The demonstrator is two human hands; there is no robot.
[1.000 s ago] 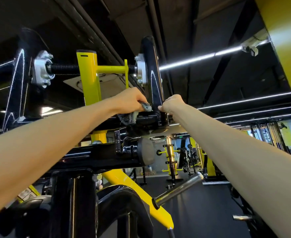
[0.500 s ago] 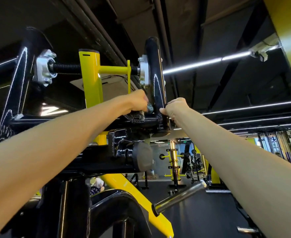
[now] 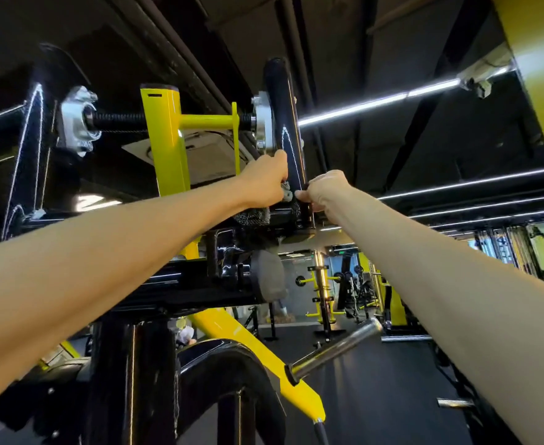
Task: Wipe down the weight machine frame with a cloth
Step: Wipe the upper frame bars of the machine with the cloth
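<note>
The left grip (image 3: 264, 181) was clamped on a dark mesh cloth (image 3: 253, 217), fist against the left side of the black frame upright (image 3: 283, 101). The right grip (image 3: 325, 191) pinched the cloth's other end at the upright's right edge. Both bare forearms reached upward, nearly straight.

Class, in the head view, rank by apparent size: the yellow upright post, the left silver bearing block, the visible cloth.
1. yellow upright post
2. left silver bearing block
3. cloth, only partly visible below the left hand
</note>
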